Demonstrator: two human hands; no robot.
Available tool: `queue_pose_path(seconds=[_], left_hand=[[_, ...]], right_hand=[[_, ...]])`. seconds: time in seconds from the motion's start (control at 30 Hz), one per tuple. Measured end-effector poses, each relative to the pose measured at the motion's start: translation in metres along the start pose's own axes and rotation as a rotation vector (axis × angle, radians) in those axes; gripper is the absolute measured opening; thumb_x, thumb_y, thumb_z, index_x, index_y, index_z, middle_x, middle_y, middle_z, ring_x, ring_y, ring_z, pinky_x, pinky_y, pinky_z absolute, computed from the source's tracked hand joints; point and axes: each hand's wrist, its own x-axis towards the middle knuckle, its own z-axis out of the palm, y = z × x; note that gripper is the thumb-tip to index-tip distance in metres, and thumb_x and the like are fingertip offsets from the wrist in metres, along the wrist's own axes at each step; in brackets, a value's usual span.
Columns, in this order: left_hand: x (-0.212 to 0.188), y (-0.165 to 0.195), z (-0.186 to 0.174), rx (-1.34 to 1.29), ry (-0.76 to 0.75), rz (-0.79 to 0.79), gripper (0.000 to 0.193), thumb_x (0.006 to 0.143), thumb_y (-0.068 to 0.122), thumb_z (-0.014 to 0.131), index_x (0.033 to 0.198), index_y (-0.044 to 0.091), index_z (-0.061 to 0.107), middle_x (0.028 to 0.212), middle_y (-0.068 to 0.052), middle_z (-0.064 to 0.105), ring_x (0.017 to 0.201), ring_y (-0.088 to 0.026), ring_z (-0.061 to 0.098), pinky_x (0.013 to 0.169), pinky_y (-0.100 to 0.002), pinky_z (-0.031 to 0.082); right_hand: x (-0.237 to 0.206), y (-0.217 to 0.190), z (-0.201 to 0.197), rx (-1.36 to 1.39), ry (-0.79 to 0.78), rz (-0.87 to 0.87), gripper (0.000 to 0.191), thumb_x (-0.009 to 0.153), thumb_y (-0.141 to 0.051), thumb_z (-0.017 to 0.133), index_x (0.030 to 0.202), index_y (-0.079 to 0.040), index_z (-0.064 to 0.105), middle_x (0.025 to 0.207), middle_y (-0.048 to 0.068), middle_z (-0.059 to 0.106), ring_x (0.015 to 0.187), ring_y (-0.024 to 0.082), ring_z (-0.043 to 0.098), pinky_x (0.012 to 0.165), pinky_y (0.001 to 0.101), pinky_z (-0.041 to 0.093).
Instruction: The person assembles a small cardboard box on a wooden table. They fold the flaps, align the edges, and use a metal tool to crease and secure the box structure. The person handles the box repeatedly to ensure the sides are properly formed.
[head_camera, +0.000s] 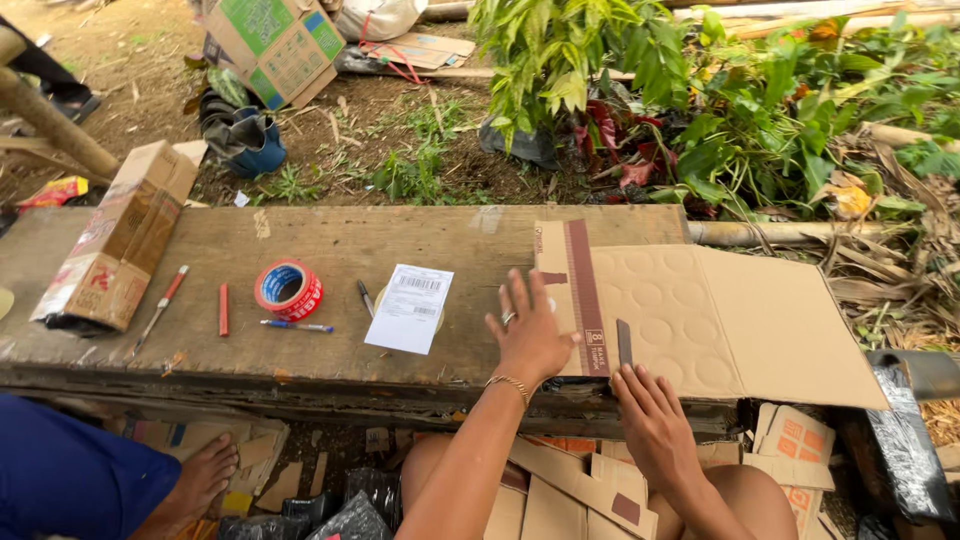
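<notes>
I see a weathered wooden surface (330, 250) outdoors, bare dirt and green plants beyond it. A flattened cardboard sheet (720, 320) lies at its right end. My left hand (530, 335) presses the sheet's left edge, fingers spread flat. My right hand (650, 420), at the sheet's near edge, pinches a dark blade (624, 343) upright against it. A red tape roll (289, 290) sits well left of the sheet.

Daylit outdoor yard: weathered wooden bench (330, 250), bare dirt ground (120, 60), green shrubs (700, 110) behind.
</notes>
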Motion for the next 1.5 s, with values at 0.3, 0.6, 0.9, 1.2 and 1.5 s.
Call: queue_pose_path(seconds=[0.3,0.6,0.9,1.2,1.5], left_hand=[[-0.014,0.024,-0.018,0.420,-0.050,0.214,0.057,0.098,0.029,0.063,0.152,0.031,0.044,0.170,-0.005,0.017,0.158,-0.033,0.009,0.122,-0.070,0.001],[-0.007,0.020,-0.011,0.374,-0.093,0.186,0.056,0.098,0.033,0.061,0.151,0.036,0.043,0.170,0.001,0.014,0.158,-0.028,0.009,0.125,-0.064,0.006],[-0.003,0.003,-0.007,0.227,-0.100,0.194,0.061,0.097,0.033,0.062,0.154,0.038,0.040,0.172,0.003,0.005,0.158,-0.029,0.007,0.125,-0.060,0.012],[0.019,-0.033,0.013,-0.439,0.009,0.384,0.112,0.082,0.025,0.074,0.160,0.016,-0.005,0.169,-0.013,-0.016,0.156,-0.035,0.000,0.122,-0.046,0.025],[0.038,-0.069,0.060,-0.929,0.093,0.382,0.112,0.091,0.013,0.080,0.163,-0.002,-0.004,0.175,-0.019,-0.006,0.161,-0.025,0.007,0.121,-0.037,0.031]], right_hand=[[-0.010,0.029,-0.023,0.208,0.274,0.023,0.033,0.087,0.008,0.063,0.117,-0.002,0.071,0.123,0.014,0.072,0.119,0.029,0.068,0.100,0.0384,0.056],[0.014,0.111,-0.044,0.077,0.495,0.189,0.025,0.094,0.008,0.062,0.115,-0.001,0.072,0.122,0.016,0.073,0.120,0.030,0.069,0.101,0.0378,0.057],[0.014,0.080,-0.013,-0.100,0.175,0.278,0.021,0.092,-0.012,0.062,0.107,-0.007,0.076,0.120,0.008,0.074,0.131,0.031,0.060,0.112,0.0445,0.045],[0.077,0.019,0.017,1.476,-0.040,0.681,0.067,0.103,-0.035,0.039,0.161,-0.010,0.020,0.168,0.008,0.029,0.154,0.018,0.025,0.122,0.0349,0.024],[0.093,-0.015,0.027,1.892,0.035,0.728,0.082,0.102,-0.059,0.018,0.162,-0.004,0.014,0.172,0.010,0.019,0.157,0.022,0.019,0.124,0.0355,0.016]])
